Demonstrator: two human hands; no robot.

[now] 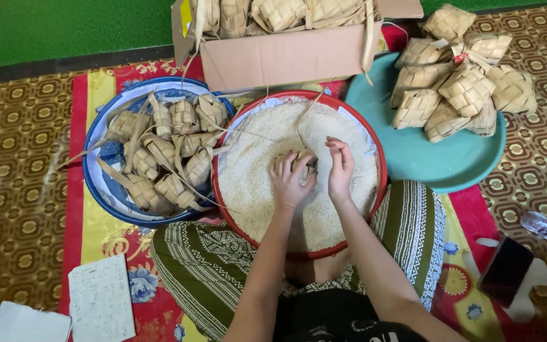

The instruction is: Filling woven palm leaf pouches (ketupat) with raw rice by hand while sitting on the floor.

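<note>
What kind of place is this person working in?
Probably a home floor, used for food preparation by hand. The person sits on a patterned mat with a red-rimmed basin of rice at the knees, a blue basin and a cardboard box holding woven palm-leaf pouches, against a green wall.

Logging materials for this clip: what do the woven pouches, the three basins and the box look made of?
Woven pouches: plaited pale leaf strips, matte, loose ends trailing. Blue basin, red basin and teal basin: probably plastic, smooth with a slight sheen. Box: plain brown cardboard.
</note>
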